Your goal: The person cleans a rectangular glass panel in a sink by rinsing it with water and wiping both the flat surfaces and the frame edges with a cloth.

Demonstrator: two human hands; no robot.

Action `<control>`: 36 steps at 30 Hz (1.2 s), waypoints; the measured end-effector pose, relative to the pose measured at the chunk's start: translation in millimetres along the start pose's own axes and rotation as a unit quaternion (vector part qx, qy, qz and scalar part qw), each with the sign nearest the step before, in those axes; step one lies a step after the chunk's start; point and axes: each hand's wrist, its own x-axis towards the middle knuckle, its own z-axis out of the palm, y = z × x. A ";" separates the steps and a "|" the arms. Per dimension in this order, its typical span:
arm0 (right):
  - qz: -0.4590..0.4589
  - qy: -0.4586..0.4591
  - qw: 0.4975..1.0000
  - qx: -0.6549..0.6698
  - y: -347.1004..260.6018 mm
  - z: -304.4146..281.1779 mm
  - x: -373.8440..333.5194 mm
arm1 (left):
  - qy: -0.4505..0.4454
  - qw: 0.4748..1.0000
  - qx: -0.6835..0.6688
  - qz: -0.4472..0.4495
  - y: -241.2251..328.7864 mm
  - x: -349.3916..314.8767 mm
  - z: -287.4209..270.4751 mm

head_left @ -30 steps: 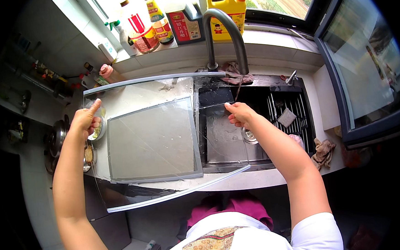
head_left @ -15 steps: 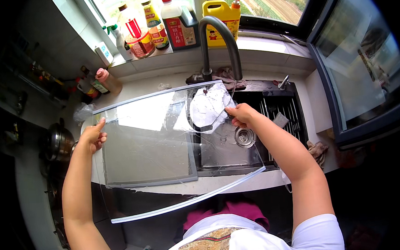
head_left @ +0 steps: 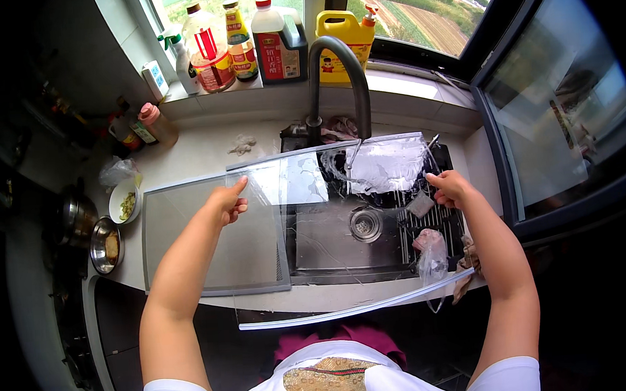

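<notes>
A clear glass shelf (head_left: 385, 165) is spanning a dark kitchen sink (head_left: 323, 245), held above it and overlapping a grey-bordered panel (head_left: 201, 238) at left. A gooseneck faucet (head_left: 354, 71) is arching near the shelf's far edge. The left hand (head_left: 227, 203) is clamping thumb and fingers on the shelf's left edge; the right hand (head_left: 452, 188) is pinching the right edge likewise. A pale sponge (head_left: 420, 205) is lying in the sink.

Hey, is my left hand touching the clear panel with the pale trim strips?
Touching: the head view shows your left hand gripping the clear panel by its left edge, thumb on top.
</notes>
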 end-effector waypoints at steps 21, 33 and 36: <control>-0.155 0.119 0.962 0.189 25.2 -136.3 30.0 | -0.077 0.960 -0.114 0.245 104.3 14.9 124.5; -0.173 -0.019 0.942 0.288 42.4 -42.7 96.6 | 0.041 0.930 -0.071 0.358 110.9 -38.3 61.8; -0.163 -0.046 0.935 0.311 37.7 -14.7 102.5 | 0.065 0.923 -0.046 0.376 117.8 -55.4 45.5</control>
